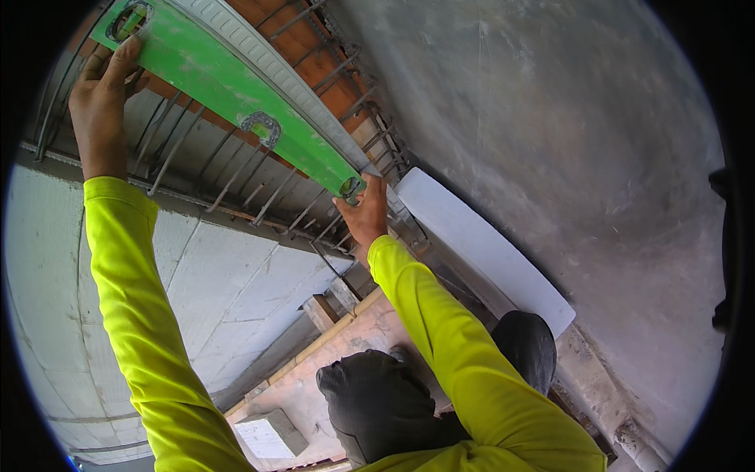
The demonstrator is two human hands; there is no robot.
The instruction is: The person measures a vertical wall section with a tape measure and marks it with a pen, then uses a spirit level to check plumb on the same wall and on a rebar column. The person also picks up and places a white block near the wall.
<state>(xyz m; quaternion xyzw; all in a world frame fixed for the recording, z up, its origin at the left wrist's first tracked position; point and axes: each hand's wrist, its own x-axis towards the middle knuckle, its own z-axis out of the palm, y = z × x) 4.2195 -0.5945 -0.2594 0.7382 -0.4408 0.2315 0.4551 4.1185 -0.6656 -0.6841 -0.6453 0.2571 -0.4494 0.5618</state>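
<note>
A long green spirit level point(216, 88), smeared with pale dust, slants across the upper left. One face shows, with a vial near each end and one in the middle. My left hand point(102, 114) grips it by its lower edge near the far left end, beside the oval vial opening. At the opposite end my right hand point(368, 211) holds it, fingers around the tip next to the end vial. Along the level's upper edge lies a grey ribbed strip point(267, 59). Whether the two touch all along, I cannot tell.
Steel reinforcing bars point(169, 145) stick out behind and below the level, with orange-brown boards point(314, 59) beyond. White block walling point(212, 275) stands at left, a smooth grey wall point(550, 134) at right. A white slab point(480, 244) leans there. A pale block point(271, 435) lies below.
</note>
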